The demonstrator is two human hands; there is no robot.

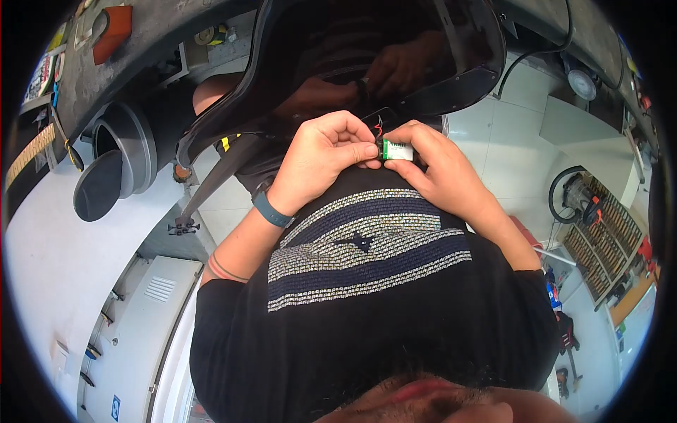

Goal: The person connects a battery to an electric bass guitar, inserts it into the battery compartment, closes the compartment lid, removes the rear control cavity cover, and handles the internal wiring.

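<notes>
A white and green 9-volt battery (399, 151) lies on its side in front of my belly. My right hand (443, 166) pinches it between thumb and fingers. At its left end my left hand (326, 149) is closed, thumb against fingertips, around a dark battery clip that is mostly hidden. Thin red and black wires (379, 130) rise from the clip toward a glossy black guitar body (451, 53), which rests across my lap just beyond my hands. Both hands are mirrored in its shiny surface. Whether the clip is fully seated on the battery is hidden by my fingers.
On the left stands a dark grey bin (144, 151) with its lid swung open. A grey workbench (159, 32) runs along the top, bearing an orange block (113, 32). To the right are a black cable (539, 51) and a slatted rack (599, 247) on the tiled floor.
</notes>
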